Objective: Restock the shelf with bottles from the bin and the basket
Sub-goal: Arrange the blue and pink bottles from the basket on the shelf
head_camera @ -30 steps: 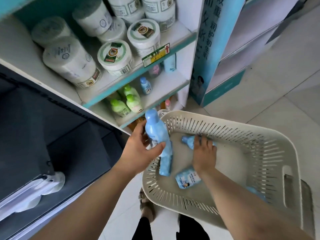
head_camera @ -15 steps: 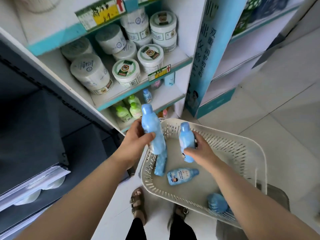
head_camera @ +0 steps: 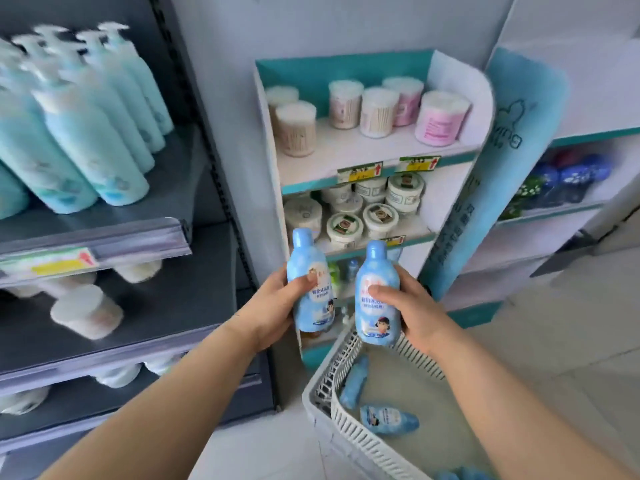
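Observation:
My left hand (head_camera: 275,306) grips one light blue bottle (head_camera: 311,282) upright, and my right hand (head_camera: 408,306) grips a second blue bottle (head_camera: 375,296) upright beside it. Both are held above the near corner of the white slotted basket (head_camera: 341,414), in front of the narrow teal-and-white shelf unit (head_camera: 374,161). Two more blue bottles (head_camera: 388,419) lie on their sides in the basket, and another blue one shows at its bottom edge (head_camera: 460,474).
A dark metal shelf (head_camera: 104,230) on the left carries several pale blue pump bottles (head_camera: 86,133), with white jars below. The narrow unit holds cotton swab tubs (head_camera: 377,110) and round cream jars (head_camera: 346,223). A tall blue sign panel (head_camera: 498,161) stands to its right.
My right hand picked a bottle out of the basket. Both hands rose with their bottles, and my view lifted from the basket to the shelves.

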The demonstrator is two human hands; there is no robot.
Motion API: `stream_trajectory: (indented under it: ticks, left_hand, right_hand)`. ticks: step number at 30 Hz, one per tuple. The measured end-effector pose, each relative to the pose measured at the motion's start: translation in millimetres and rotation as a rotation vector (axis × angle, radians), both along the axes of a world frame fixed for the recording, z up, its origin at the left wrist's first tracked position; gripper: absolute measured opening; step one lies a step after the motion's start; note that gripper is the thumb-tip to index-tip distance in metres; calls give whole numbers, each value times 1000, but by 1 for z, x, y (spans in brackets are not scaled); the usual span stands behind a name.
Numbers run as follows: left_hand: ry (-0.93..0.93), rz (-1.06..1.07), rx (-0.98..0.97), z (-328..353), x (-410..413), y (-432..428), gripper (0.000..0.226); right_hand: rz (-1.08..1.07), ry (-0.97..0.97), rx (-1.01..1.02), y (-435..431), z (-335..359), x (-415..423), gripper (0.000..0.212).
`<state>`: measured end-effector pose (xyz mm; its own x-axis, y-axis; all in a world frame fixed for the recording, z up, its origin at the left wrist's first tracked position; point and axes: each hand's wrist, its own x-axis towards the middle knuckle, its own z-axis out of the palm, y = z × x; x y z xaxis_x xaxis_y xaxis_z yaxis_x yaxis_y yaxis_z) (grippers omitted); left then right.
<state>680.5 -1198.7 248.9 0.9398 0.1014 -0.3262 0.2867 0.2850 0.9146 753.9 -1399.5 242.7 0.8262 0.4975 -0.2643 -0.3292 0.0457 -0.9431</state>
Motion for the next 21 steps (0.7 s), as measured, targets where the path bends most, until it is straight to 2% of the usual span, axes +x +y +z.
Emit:
stream_trajectory:
  ticks: [4,8,13,21]
  left_hand:
    - [-54,75,70,28,-63,58,22]
    - [-109,147,155,55,-139,126,41]
    - [-146,300,253,80,-247,215,44]
    - [-264,774,286,107,-391,332,13]
  right_hand:
    - [159,-120,-26,66,30,-36,45]
    - [301,-257,-41,140,58,-86,48]
    - [406,-406,-41,242,85,-166,50]
    - [588,-556,47,392,127,-284,38]
